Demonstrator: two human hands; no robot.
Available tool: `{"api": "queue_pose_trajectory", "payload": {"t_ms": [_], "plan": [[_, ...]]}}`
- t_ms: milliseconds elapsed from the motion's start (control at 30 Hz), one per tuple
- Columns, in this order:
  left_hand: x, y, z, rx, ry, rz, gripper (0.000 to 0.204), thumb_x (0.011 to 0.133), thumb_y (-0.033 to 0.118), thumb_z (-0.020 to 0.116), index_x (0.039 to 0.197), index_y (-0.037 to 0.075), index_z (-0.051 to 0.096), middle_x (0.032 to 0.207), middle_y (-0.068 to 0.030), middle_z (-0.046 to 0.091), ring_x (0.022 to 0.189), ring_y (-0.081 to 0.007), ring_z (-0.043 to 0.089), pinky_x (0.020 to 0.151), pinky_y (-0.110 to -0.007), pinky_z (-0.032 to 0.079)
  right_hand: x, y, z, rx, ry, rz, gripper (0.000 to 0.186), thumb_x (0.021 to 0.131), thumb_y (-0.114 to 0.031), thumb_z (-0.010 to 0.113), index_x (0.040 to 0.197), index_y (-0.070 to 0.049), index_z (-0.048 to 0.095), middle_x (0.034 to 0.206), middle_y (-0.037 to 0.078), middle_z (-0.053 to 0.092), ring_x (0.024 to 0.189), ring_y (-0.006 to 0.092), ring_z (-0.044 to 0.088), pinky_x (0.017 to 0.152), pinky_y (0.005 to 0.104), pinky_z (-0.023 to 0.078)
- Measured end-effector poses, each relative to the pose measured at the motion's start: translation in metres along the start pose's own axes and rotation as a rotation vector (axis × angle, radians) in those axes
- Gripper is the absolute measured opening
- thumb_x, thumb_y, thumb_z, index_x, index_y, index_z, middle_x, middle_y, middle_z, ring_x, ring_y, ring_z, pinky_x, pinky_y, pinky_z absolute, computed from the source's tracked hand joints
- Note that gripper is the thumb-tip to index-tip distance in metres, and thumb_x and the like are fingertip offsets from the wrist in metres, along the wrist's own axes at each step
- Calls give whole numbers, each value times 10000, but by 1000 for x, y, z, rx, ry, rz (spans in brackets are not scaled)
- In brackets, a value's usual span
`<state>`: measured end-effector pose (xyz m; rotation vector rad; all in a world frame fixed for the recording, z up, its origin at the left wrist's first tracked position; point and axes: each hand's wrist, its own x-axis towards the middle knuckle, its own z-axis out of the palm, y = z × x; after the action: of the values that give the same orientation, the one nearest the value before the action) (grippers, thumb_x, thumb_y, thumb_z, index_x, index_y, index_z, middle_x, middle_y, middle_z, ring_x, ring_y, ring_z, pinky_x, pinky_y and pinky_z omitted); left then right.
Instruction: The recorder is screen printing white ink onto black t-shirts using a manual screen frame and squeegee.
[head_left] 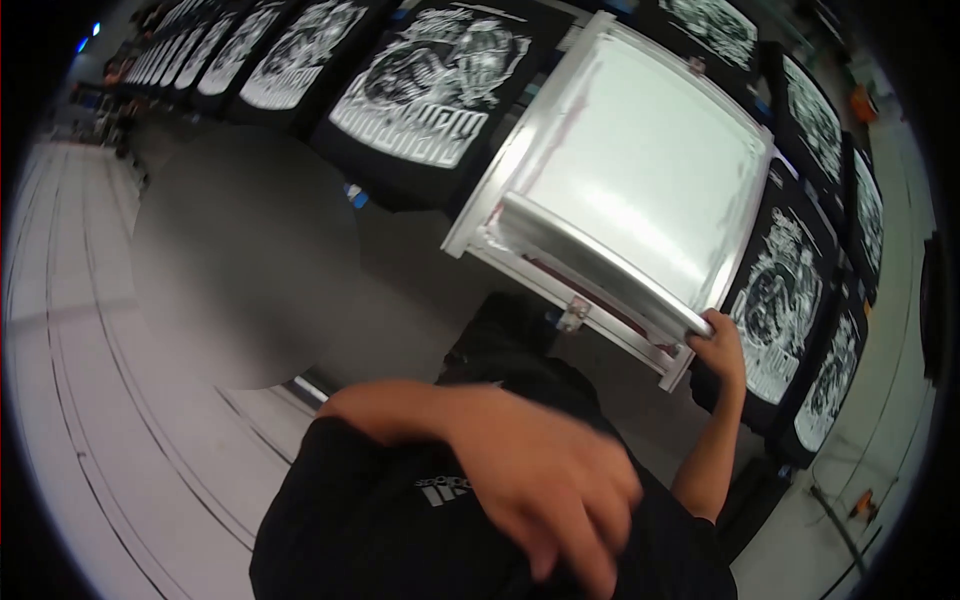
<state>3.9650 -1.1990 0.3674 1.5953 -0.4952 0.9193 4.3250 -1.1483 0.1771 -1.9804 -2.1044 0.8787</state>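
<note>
Above and left of the right hand (718, 345) lies a large square screen-printing frame (630, 170): dull aluminium edges around a smooth, pale, glossy mesh. That hand is curled shut on the end of a long metal squeegee (600, 268) at the frame's near edge. Closer in, the left hand (545, 480) (blurred) hangs half open over a black shirt front (400, 530), fingers loosely spread, holding nothing. Black shirts with white prints (430, 85) lie flat in rows beyond both hands.
</note>
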Motion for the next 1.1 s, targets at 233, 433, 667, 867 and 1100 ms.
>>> {"api": "queue_pose_trajectory", "payload": {"t_ms": [233,433,667,867,1100], "plan": [[3,8,-10,92,701,90,160,914,153,592,942,-2,620,843,-90,593,701,-303,578,584,-427,439,11,-41,-9,-243,-93,55,272,656,-190,708,872,-38,643,792,185,619,884,392,601,800,463,463],[8,53,-73,-778,722,36,36,869,30,591,836,26,576,750,-86,541,714,-247,560,624,-356,445,6,-37,-19,-240,-7,238,292,685,-131,719,950,-34,647,872,203,625,805,370,609,730,422,485],[-60,80,-180,-1121,300,85,88,914,16,547,828,0,551,669,-85,507,580,-205,496,565,-303,391,11,-73,2,-382,-49,550,350,661,-146,788,983,-136,653,953,128,647,974,357,609,903,566,410],[-93,105,-252,-1258,12,-238,107,909,30,576,805,15,560,670,-83,550,565,-205,520,544,-298,393,5,-77,12,-584,1,578,346,651,-159,816,951,-166,645,935,87,667,963,330,627,838,577,403],[-68,113,-239,-1310,346,204,195,915,52,602,759,7,493,639,-29,431,549,-141,417,508,-299,335,2,-78,9,-579,-32,635,357,652,-131,820,956,-155,633,927,67,689,943,338,644,788,527,422]]}}
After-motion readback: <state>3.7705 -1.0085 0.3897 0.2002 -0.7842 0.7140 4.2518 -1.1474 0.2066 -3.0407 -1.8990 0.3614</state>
